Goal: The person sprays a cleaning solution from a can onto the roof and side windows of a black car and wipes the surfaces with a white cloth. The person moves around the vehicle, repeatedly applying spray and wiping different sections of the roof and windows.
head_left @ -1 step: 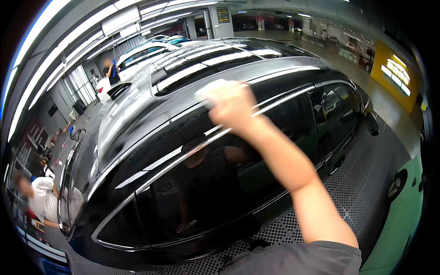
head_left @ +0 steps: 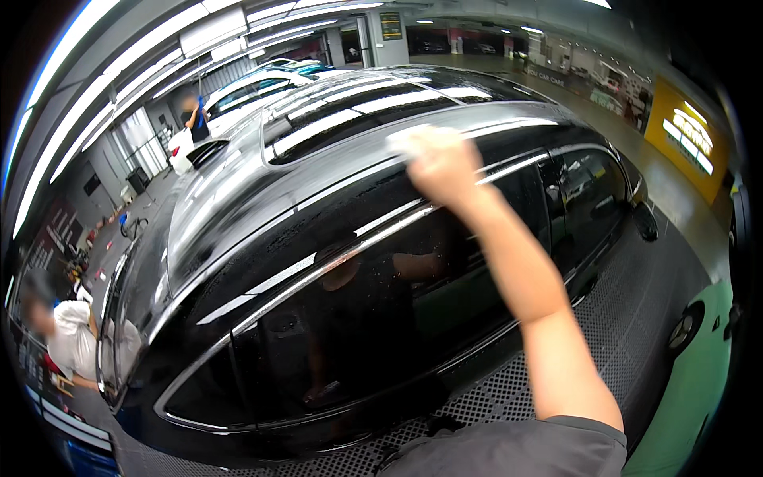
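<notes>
A glossy black car [head_left: 278, 358] with water drops on its side fills the middle of the view. My right hand [head_left: 447, 171] is closed around a small white pad or cloth [head_left: 404, 143], blurred by motion, so its exact kind is unclear. It is at the roof edge, over the strip between the dark glass roof panel [head_left: 342, 123] and the side windows. Cloudy grey streaks cover the roof rail [head_left: 350, 163] beside the hand. My left hand is out of view. The side window [head_left: 358, 318] reflects a dark figure with an arm stretched out.
Bent at the car's end on the left is a person in a white shirt [head_left: 75, 338]. Another person [head_left: 195, 119] stands by a white car [head_left: 254, 95] farther back. A green car [head_left: 691, 381] is close on the right. Dark grid matting [head_left: 509, 389] covers the floor alongside.
My right hand has slid rightward along the roof edge with the white pad or cloth still in it. My forearm has shifted right too.
</notes>
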The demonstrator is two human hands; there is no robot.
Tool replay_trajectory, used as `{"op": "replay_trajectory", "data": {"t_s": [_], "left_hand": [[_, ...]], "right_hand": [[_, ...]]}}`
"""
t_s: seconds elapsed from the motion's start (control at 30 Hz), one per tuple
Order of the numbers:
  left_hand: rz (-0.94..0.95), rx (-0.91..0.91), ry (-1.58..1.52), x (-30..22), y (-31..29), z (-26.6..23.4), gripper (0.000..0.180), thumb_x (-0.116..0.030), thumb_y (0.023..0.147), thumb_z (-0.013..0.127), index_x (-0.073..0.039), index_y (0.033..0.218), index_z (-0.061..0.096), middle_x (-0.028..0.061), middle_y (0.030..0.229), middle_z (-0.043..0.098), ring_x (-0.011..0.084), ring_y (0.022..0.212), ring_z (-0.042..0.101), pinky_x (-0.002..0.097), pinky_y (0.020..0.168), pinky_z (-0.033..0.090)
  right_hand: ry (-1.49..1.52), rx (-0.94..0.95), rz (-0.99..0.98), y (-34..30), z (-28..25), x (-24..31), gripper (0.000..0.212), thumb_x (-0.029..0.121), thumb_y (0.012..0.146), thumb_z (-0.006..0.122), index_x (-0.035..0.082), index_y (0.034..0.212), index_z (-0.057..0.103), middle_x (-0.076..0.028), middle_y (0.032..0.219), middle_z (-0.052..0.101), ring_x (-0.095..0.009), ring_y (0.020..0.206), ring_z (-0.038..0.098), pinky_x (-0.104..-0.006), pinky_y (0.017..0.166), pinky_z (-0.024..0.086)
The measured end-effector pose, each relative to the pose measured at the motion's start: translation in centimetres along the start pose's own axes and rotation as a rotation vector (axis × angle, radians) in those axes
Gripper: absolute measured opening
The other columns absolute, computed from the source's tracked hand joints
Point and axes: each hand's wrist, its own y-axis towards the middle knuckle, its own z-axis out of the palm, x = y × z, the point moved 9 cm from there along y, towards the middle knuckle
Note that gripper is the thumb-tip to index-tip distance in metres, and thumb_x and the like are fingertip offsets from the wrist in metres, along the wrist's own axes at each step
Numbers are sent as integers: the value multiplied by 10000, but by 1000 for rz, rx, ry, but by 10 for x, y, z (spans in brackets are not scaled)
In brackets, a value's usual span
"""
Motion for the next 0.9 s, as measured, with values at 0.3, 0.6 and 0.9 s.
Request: {"op": "replay_trajectory", "data": {"t_s": [0.3,0.6,0.9], "left_hand": [[-212,-5,-218,50,-19,28,463,-196,943,633,-115,1388,536,97,1229,638,323,1131,589,458,1010,464],[-309,-92,-150,169,-10,-86,510,-204,935,661,-113,1412,506,95,1208,638,301,1096,597,451,968,481],[35,-205,577,146,59,-203,597,-284,891,774,-69,1371,491,143,1126,653,257,983,634,449,827,539]], "right_hand": [[-215,494,476,-37,-34,-333,603,506,1045,403,77,1441,554,-143,1501,539,-299,1405,489,-408,1166,371],[603,642,-671,80,217,291,451,132,921,510,67,1363,572,-179,1338,578,-373,1245,549,-452,1057,456],[-168,901,301,215,397,107,645,567,986,432,139,1458,536,-254,1515,433,-433,1337,499,-491,1149,370]]}}
